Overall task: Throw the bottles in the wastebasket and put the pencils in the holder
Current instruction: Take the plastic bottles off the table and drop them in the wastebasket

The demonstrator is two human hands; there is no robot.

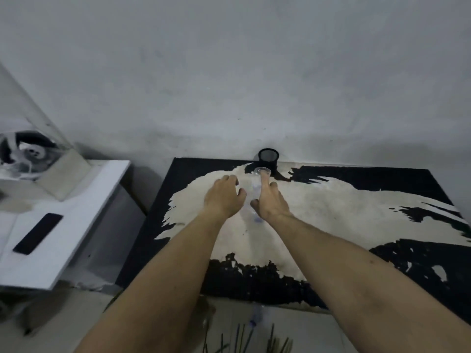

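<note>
Your clear bottle point(255, 192) lies lengthwise on the worn black bench point(356, 207), its base toward the wall, between your hands. The black mesh holder point(268, 157) stands upright at the bench's far edge, just beyond the bottle. Pencils point(244, 340) and a second bottle point(257, 315) show blurred at the bottom.

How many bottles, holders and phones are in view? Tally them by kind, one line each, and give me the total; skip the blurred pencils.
Clear bottles: 2
Black holder: 1
Black phone: 1
Total: 4
</note>
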